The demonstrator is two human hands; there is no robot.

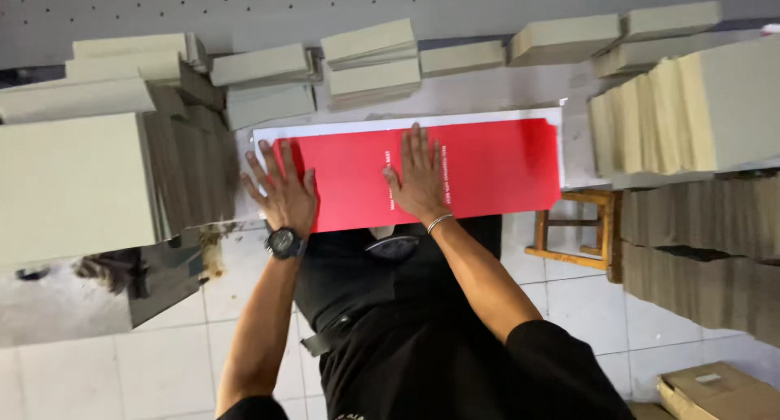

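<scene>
A long red printed sheet (pixel 496 168) lies flat on a white sheet (pixel 406 124) on the worktable. My left hand (pixel 283 188), with a black watch at the wrist, presses flat on the sheet's left end, fingers spread. My right hand (pixel 418 176), with a thin bracelet, lies flat on the middle of the red sheet, next to a line of white print. Neither hand grips anything.
Stacks of grey board pieces (pixel 370 58) line the back of the table. A large grey stack (pixel 73 184) stands at the left and another (pixel 691 111) at the right. A wooden stool (pixel 581 229) and a cardboard box (pixel 719 391) stand on the tiled floor.
</scene>
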